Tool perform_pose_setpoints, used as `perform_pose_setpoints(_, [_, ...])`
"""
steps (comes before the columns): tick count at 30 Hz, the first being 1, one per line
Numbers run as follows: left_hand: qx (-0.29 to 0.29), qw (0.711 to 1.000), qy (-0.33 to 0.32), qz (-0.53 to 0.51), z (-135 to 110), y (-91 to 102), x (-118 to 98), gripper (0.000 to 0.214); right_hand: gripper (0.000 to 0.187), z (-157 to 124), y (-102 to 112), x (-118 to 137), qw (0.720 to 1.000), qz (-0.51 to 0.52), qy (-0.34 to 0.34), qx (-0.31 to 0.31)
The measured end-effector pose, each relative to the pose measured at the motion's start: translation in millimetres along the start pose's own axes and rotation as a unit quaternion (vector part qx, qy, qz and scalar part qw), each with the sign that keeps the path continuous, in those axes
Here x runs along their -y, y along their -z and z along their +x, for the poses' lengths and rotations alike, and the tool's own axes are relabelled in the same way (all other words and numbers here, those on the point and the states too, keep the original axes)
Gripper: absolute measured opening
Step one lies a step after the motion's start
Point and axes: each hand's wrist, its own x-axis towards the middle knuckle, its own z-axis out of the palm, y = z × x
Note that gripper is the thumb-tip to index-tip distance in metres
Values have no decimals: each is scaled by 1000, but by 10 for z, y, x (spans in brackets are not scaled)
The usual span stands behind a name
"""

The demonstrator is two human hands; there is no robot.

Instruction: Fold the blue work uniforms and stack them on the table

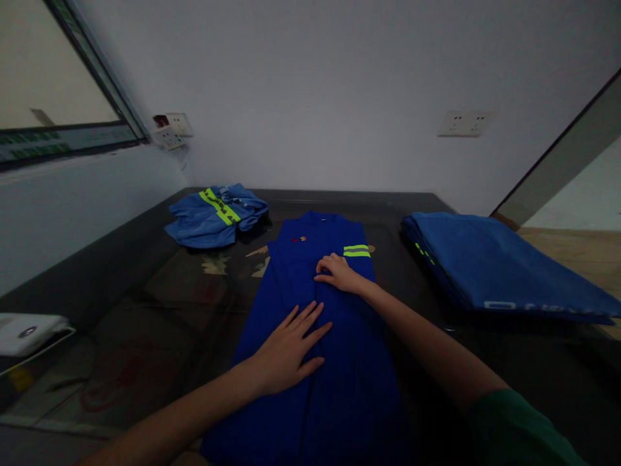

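Observation:
A dark blue work garment (349,349) with a collar lies lengthwise in front of me, its collar end farthest away. Small red and yellow marks sit on its chest, and a yellow-green and grey reflective band (356,251) shows at its right side. My left hand (291,346) rests palm down on the cloth, open, with the fingers spread. Farther up, near the middle line of the garment, my right hand (337,272) has its fingers curled, the fingertips and thumb closed on the fabric. The garment's near end runs out of view at the bottom.
On the dark glossy table (388,207), a crumpled lighter blue garment (208,223) lies back left. A stack of folded blue clothes (504,265) is at the right. A white device (32,333) with a cable sits at the left edge. Wall sockets (464,123) are behind.

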Motion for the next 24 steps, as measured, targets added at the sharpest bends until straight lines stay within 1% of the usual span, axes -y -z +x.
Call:
perform_pose_setpoints(3, [33,999,-20,-14,-76,18,-78,66,17,-32,-82,54,999,-38,-1,-23])
perform_pose_setpoints(6, [38,998,-45,-33,-109,63,-90,58,22,-74,-120,91,996,-80,0,-47])
perform_pose_setpoints(9, [10,998,-42,-47,-74,108,-12,46,29,-115,-80,129,994,-57,-1,-91])
perform_pose_setpoints(12, [-40,999,1,-27,-16,94,137,40,34,-199,-45,212,986,-13,-44,-159])
perform_pose_setpoints(13, [-53,998,17,-14,-4,71,191,42,37,-240,-54,249,984,-6,-62,-170])
perform_pose_setpoints(14, [-59,998,30,0,3,40,242,44,40,-283,-74,285,983,-6,-76,-167])
perform_pose_setpoints(15, [-60,997,39,13,3,5,286,48,43,-326,-105,318,984,-12,-87,-152])
perform_pose_setpoints(17, [-52,997,43,32,-10,-66,344,56,50,-391,-180,364,990,-33,-98,-98])
perform_pose_setpoints(20, [-36,997,38,54,-38,-134,360,58,57,-411,-260,374,992,-59,-112,-28])
perform_pose_setpoints(24, [-22,996,42,69,-47,-159,330,59,60,-352,-265,358,989,-69,-133,6])
